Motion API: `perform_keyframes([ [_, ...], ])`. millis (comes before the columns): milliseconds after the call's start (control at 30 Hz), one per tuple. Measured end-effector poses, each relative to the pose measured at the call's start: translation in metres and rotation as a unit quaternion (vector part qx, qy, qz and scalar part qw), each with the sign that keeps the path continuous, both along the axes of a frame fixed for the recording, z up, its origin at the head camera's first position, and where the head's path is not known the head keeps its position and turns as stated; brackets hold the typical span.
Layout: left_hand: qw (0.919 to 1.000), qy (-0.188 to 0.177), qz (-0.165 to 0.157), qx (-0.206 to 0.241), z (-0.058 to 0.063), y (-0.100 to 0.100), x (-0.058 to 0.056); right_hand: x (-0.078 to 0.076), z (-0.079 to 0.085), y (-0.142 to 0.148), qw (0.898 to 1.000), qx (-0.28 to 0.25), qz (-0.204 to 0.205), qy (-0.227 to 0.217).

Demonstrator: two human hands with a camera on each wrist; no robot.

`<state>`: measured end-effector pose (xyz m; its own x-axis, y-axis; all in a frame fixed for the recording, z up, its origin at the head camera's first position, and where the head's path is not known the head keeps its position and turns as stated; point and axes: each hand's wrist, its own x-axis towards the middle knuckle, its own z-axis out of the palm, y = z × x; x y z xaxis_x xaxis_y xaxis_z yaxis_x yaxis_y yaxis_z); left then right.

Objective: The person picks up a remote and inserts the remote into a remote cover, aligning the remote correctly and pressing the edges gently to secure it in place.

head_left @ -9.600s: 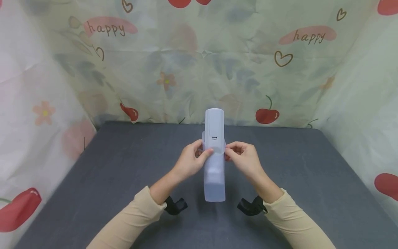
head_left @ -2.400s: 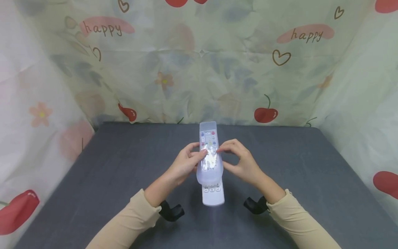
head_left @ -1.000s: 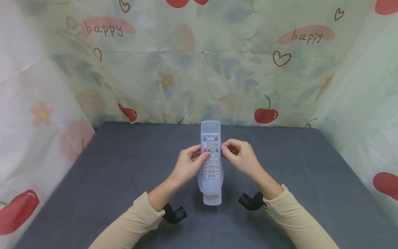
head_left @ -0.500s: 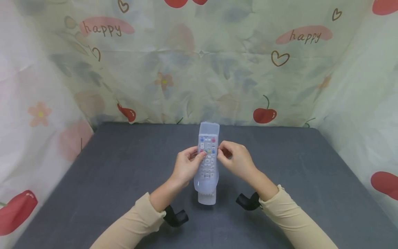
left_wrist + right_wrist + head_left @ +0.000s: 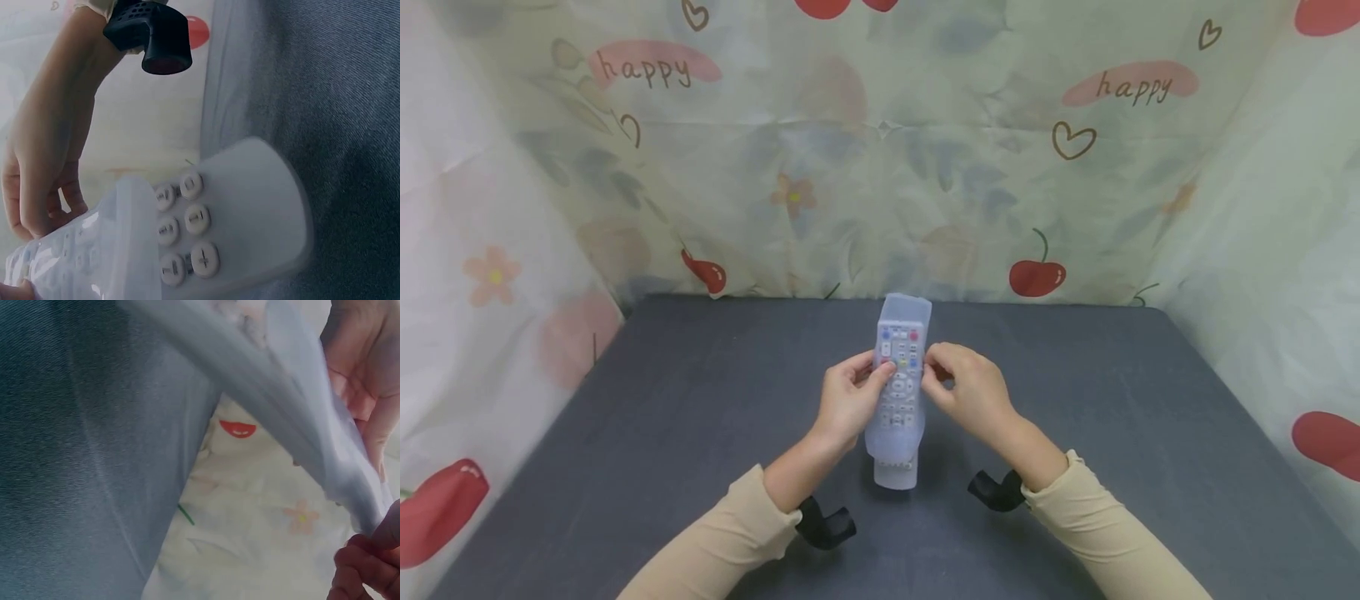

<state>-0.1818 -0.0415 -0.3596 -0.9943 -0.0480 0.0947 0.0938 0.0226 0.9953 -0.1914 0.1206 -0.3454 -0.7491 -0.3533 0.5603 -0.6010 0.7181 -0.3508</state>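
A white remote control [image 5: 896,475] with coloured buttons sits partly inside a translucent sleeve-like cover [image 5: 913,308]. Its near end, with several round buttons [image 5: 197,219], sticks out of the cover's lower opening, while the cover's far end reaches past the remote. My left hand [image 5: 846,400] grips the covered remote from the left, thumb on its face and fingers at its edge and behind. On the other side, my right hand [image 5: 972,385] pinches the cover's right edge between thumb and curled fingers [image 5: 362,565]. Both are held up above the table.
A dark grey cloth-covered table [image 5: 737,350] lies beneath. Cherry-printed white sheets [image 5: 880,167] hang at the back and both sides. A black wrist-worn camera mount [image 5: 826,525] juts inward under the left wrist, and another mount [image 5: 996,490] under the right.
Earlier the remote's back faced up; it was turned face up. Over the last second both hands and the remote shift slightly left, and the cover's far end skews rightward.
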Motion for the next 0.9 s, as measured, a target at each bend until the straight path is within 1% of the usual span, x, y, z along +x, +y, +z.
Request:
perform_keyframes([
  [100,1.0,0.007,-0.004,-0.003,0.0,-0.001,-0.001,-0.001,-0.003,0.0,1.0,-0.012,0.004,0.001],
  [167,0.9998,0.015,-0.007,-0.007,-0.001,-0.002,-0.001,-0.001,-0.005,-0.001,0.999,-0.032,0.011,-0.005],
  [233,0.9998,0.017,-0.005,-0.011,-0.001,-0.002,-0.002,-0.001,-0.009,-0.002,0.998,-0.057,0.02,-0.023],
  [300,0.9997,0.021,-0.002,-0.012,0.0,-0.001,-0.004,0.0,-0.012,-0.004,0.994,-0.085,0.034,-0.055],
  [433,0.9995,0.028,0.006,-0.014,0.001,0.0,-0.005,0.001,-0.018,-0.008,0.98,-0.136,0.069,-0.13],
  [500,0.9993,0.034,0.004,-0.013,0.001,0.001,-0.006,0.0,-0.02,-0.009,0.971,-0.161,0.082,-0.156],
  [567,0.9992,0.037,-0.004,-0.016,0.001,0.001,-0.006,-0.001,-0.021,-0.01,0.964,-0.184,0.087,-0.17],
  [633,0.9984,0.046,-0.017,-0.029,0.001,0.0,-0.006,-0.002,-0.021,-0.01,0.958,-0.206,0.087,-0.178],
  [700,0.9954,0.062,-0.023,-0.069,0.001,-0.002,-0.006,-0.003,-0.019,-0.009,0.954,-0.219,0.086,-0.183],
  [800,0.9911,0.077,-0.023,-0.106,0.003,-0.007,-0.008,-0.004,-0.016,-0.005,0.949,-0.23,0.088,-0.196],
  [867,0.9907,0.082,-0.015,-0.108,0.005,-0.01,-0.008,-0.004,-0.013,-0.004,0.944,-0.236,0.091,-0.21],
  [900,0.9921,0.08,-0.014,-0.095,0.006,-0.012,-0.009,-0.004,-0.012,-0.003,0.942,-0.238,0.092,-0.218],
])
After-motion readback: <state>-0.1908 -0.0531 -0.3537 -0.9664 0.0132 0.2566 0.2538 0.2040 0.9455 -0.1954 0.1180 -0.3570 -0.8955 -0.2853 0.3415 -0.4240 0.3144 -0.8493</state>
